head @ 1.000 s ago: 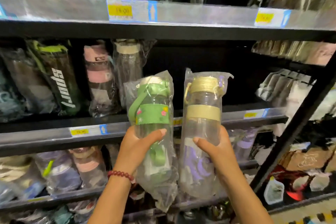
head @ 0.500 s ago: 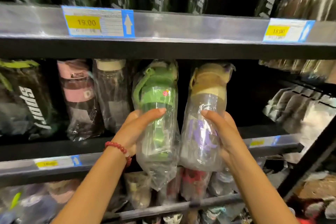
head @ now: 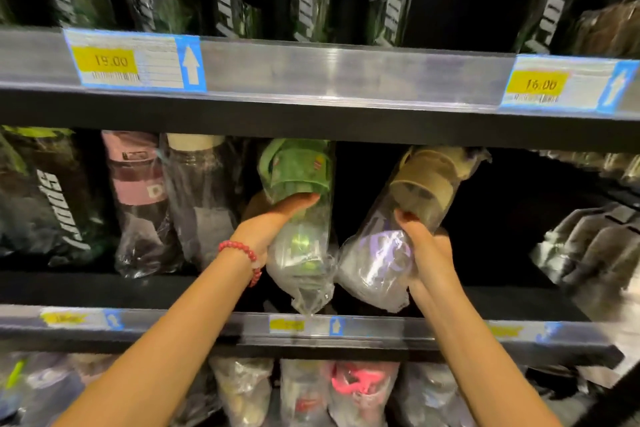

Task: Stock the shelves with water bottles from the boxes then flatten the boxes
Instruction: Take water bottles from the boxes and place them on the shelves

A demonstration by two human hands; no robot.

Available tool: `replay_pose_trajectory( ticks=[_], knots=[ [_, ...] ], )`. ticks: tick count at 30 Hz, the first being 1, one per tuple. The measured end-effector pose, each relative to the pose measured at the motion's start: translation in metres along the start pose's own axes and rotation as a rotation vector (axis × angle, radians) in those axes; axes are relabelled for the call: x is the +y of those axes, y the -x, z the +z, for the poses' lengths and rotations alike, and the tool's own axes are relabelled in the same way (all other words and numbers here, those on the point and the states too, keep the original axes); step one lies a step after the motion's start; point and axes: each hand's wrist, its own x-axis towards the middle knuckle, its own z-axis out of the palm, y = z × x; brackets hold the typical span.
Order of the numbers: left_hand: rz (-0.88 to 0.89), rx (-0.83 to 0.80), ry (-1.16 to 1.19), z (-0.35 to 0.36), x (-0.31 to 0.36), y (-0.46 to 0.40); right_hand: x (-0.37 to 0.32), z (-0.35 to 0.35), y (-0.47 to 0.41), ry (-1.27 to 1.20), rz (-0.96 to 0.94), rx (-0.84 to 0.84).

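My left hand (head: 273,218), with a red bead bracelet at the wrist, grips a green-lidded water bottle (head: 299,184) in a clear plastic bag. It stands nearly upright inside the middle shelf (head: 104,288), its top just under the shelf above. My right hand (head: 426,246) holds a beige-lidded bottle (head: 415,194), also bagged. That bottle tilts to the right into the dark gap of the same shelf. Both bag tails hang down over the shelf's front rail.
On the left of the middle shelf stand a pink-lidded bottle (head: 138,198), a clear one (head: 201,191) and a black "sport" bottle (head: 52,198). Price labels (head: 135,61) line the upper rail. More bagged bottles (head: 360,388) fill the shelf below; wrapped goods (head: 588,253) sit at right.
Both hands have lifted the bottles and pushed them forward into the middle shelf. The beige-lidded bottle has tipped to the right. The view has moved closer to the shelves.
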Motion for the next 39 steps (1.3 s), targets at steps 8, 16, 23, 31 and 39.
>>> replay_pose_trajectory(
  ticks=[8,16,23,31,39],
  knots=[
    [0.279,0.124,-0.182,0.010,-0.046,-0.008,0.016,-0.016,-0.028,0.186,0.073,-0.037],
    [0.097,0.094,-0.225,0.000,-0.055,-0.001,0.021,-0.016,-0.021,0.273,0.000,-0.304],
    [0.088,0.109,-0.233,-0.017,-0.056,0.001,0.023,-0.016,-0.028,0.511,-0.004,-0.431],
    [0.256,0.073,-0.466,-0.019,-0.059,0.008,0.016,-0.022,-0.036,0.523,-0.058,-0.456],
    [0.171,0.163,-0.881,-0.015,-0.060,0.013,0.033,-0.020,-0.020,0.921,-0.260,-0.329]
  ],
)
